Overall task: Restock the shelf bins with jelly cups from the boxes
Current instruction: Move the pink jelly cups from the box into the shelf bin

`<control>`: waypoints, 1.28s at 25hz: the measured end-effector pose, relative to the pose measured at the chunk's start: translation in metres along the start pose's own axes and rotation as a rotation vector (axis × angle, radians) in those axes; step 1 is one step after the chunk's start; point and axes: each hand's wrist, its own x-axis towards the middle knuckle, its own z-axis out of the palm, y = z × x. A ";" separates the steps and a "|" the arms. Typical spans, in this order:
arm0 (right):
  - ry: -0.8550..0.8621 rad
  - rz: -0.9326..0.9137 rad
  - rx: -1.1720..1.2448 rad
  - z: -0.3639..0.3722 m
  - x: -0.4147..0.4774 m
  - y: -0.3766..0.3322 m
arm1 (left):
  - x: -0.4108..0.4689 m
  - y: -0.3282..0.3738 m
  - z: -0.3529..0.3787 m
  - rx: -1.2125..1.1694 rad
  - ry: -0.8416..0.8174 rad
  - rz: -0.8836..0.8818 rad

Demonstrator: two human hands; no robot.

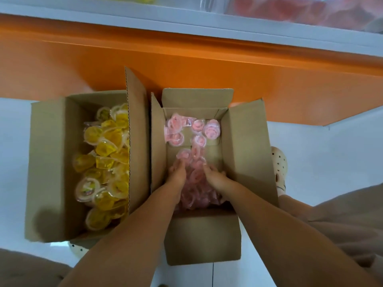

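My left forearm [132,235] and right forearm [269,220] come in from 6 o'clock, both going down into the right box [244,141].

Left grip [177,172]: fingers bent down, tips in the pink jelly cups [194,183], touching one at its 12 o'clock. Right grip [215,178]: one finger points toward 11 o'clock, the rest are sunk in the pile. The heap sits between the two grips, touching both. Motion blur, tips buried: can't tell whether either grip has closed on cups or only presses on them.

A few loose pink cups lie at the 12 o'clock end of the right box, with bare cardboard showing between them and the heap.

The left box [49,152] is at 9 o'clock, flap to flap with the right one, with yellow jelly cups [107,158] piled in it.

Both boxes stand open on the white floor [331,162], against the orange shelf base [186,65] at 12 o'clock. A shelf bin [290,9] is at 1 o'clock, its reddish contents blurred.

A cream perforated shoe [278,160] is at 3 o'clock, just beside the right box.
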 end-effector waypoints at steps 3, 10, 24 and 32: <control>-0.089 0.048 0.153 -0.011 -0.008 0.005 | -0.025 0.011 -0.005 0.056 -0.129 -0.070; -0.196 0.010 0.299 -0.005 0.003 0.021 | -0.022 0.012 -0.006 0.124 -0.162 -0.077; -0.254 0.060 0.568 -0.001 0.014 0.039 | -0.011 0.009 -0.009 0.209 -0.211 -0.112; -0.456 -0.044 0.649 0.012 0.009 0.041 | -0.025 0.016 -0.013 0.215 -0.161 -0.101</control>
